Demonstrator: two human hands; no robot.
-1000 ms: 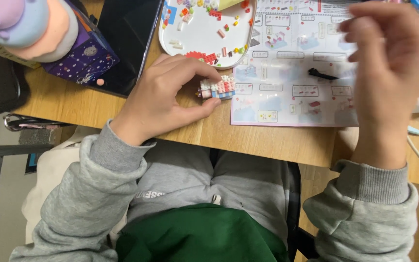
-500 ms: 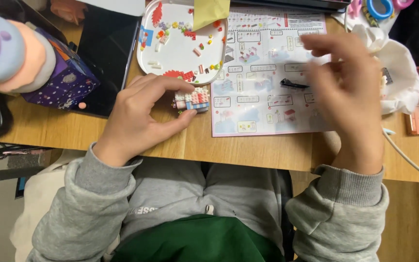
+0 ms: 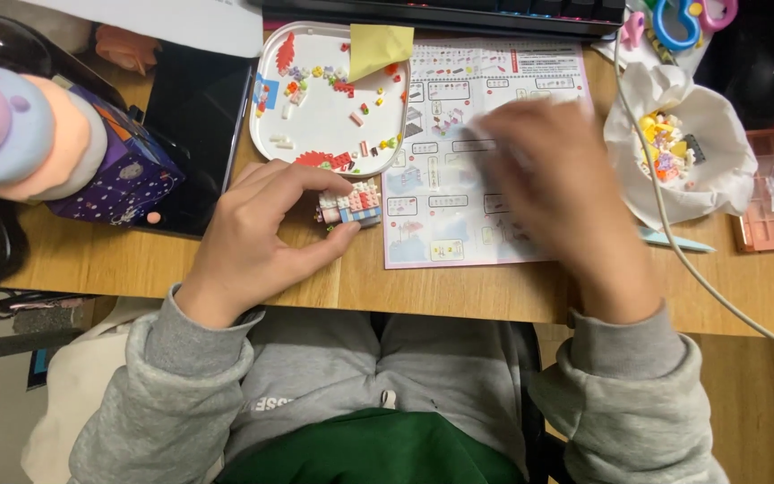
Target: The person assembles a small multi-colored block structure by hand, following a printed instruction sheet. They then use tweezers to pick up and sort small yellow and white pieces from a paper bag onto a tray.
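Left hand (image 3: pixel 257 235) pinches the brick model (image 3: pixel 349 205).
Model lies flat, long axis left-right along the desk; right hand (image 3: pixel 555 188) blurred, grip unclear.

The person wore a loose light-grey fleece sweatshirt with thick ribbed cuffs gathered at both wrists. The left hand (image 3: pixel 257 237) and the right hand (image 3: pixel 566 202) were bare, no rings or watch showing, and the right one came out blurred. Grey fabric ran on down across the lap, with a small pale drawstring tip at the middle, and a dark green fabric panel sat below it.
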